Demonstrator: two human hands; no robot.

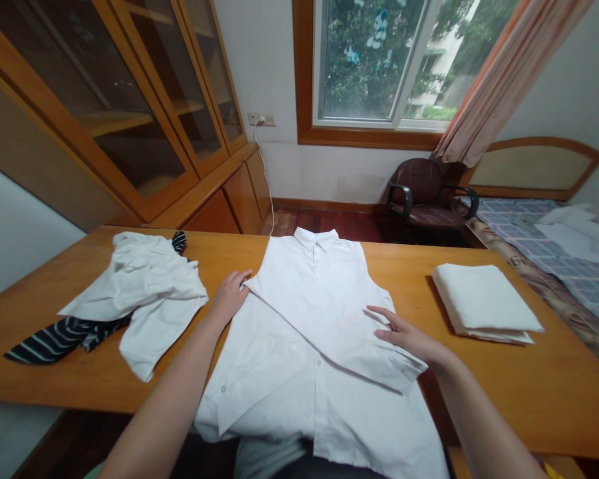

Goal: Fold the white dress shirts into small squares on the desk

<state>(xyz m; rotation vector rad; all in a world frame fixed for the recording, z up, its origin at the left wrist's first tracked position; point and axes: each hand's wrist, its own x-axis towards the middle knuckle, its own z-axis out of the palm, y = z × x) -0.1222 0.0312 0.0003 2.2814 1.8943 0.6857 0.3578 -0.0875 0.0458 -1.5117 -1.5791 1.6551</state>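
Note:
A white collared shirt [309, 313] lies front up on the wooden table, its collar pointing away from me. One sleeve is folded slantwise across the body, and the lower hem hangs over the near table edge. My left hand [231, 297] is at the shirt's left side, fingertips closed on the fabric where the folded sleeve starts. On the right side, my right hand [409, 336] rests over the cuff end of the sleeve. Its fingers are apart, with the thumb and forefinger stretched toward the shirt's middle.
A crumpled white garment [144, 279] lies at the left with a black striped cloth [54, 339] partly under it. A folded white stack [484, 299] sits on the table [544, 392] at the right. Beyond are a chair [422, 189], a bed [544, 226] and a glass-door cabinet [199, 176].

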